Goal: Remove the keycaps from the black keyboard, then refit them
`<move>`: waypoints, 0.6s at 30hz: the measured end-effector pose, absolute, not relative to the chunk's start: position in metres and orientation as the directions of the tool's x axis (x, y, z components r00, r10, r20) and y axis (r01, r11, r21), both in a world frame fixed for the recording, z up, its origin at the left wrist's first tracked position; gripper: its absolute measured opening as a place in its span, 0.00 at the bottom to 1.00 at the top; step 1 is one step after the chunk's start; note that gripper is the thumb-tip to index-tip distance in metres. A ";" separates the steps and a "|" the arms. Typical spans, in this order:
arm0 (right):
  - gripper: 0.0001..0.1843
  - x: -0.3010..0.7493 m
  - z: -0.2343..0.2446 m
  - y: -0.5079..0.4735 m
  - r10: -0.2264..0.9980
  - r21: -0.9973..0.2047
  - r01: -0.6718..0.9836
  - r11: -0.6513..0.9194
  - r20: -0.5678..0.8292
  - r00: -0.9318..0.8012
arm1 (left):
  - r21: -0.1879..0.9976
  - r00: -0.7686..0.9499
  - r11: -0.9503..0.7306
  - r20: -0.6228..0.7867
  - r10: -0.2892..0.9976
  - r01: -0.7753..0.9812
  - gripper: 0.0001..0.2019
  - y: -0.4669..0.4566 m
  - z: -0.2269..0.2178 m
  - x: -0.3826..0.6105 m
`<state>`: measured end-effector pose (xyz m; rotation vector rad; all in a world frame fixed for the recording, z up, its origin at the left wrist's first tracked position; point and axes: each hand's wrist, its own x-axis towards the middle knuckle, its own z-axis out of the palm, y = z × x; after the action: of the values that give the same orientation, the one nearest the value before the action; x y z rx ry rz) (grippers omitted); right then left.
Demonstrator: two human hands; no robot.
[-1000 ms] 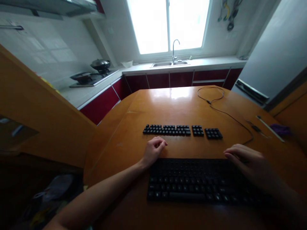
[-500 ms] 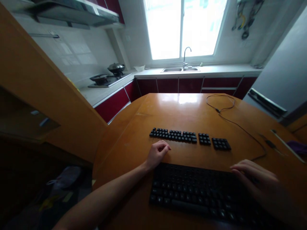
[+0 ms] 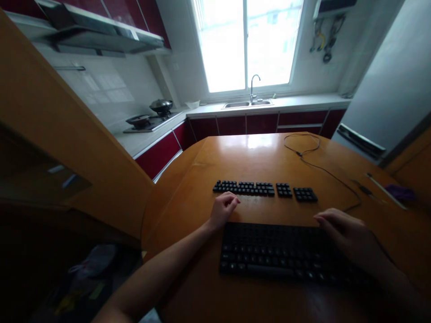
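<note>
A black keyboard (image 3: 279, 253) lies near the front of the orange wooden table (image 3: 262, 161). My left hand (image 3: 222, 209) rests on the table at the keyboard's far left corner, fingers curled loosely with nothing visible in them. My right hand (image 3: 350, 235) lies over the keyboard's right end, fingers bent down onto it. Beyond the keyboard, loose black keycaps (image 3: 264, 189) are laid out in three neat groups in a row.
A thin black cable (image 3: 323, 168) snakes from the keyboard's right end across the far right of the table. A purple object (image 3: 400, 193) and a thin stick lie at the right edge. A kitchen counter with a sink (image 3: 247, 104) and a stove (image 3: 148, 121) runs behind.
The view has shifted as my head moved. Both hands stay in about the same places at the keyboard's two ends.
</note>
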<state>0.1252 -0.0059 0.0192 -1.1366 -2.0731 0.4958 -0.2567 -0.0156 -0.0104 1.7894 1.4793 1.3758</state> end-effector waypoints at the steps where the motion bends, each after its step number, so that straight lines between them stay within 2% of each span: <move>1: 0.14 0.123 0.016 -0.004 0.853 -0.631 0.574 0.521 0.398 -0.337 | 0.793 -0.060 -0.353 0.437 0.897 0.497 0.12 -0.015 -0.009 -0.260; 5: 0.16 0.112 0.009 0.002 0.889 -0.665 0.598 0.448 0.404 -0.217 | 0.639 -0.088 -0.383 0.578 0.812 0.667 0.12 -0.004 -0.001 -0.292; 7: 0.16 0.100 0.015 0.001 0.889 -0.655 0.611 0.444 0.404 -0.213 | 0.610 -0.127 -0.356 0.606 0.786 0.708 0.11 0.003 0.002 -0.318; 10: 0.14 0.069 0.035 -0.005 0.849 -0.611 0.591 0.526 0.412 -0.331 | 0.589 -0.147 -0.310 0.600 0.787 0.747 0.11 0.010 -0.001 -0.356; 13: 0.13 0.023 0.053 -0.006 0.764 -0.540 0.542 0.644 0.418 -0.492 | 0.556 -0.084 -0.301 0.562 0.823 0.775 0.09 0.013 -0.010 -0.378; 18: 0.11 -0.069 0.054 0.016 0.690 -0.414 0.555 0.721 0.366 -0.624 | 0.496 0.020 -0.312 0.508 0.861 0.810 0.09 0.014 -0.024 -0.382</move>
<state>-0.0691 0.0157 0.0543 -0.9478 -2.4187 0.3577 -0.3816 0.0142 -0.0240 2.1953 1.8022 1.1793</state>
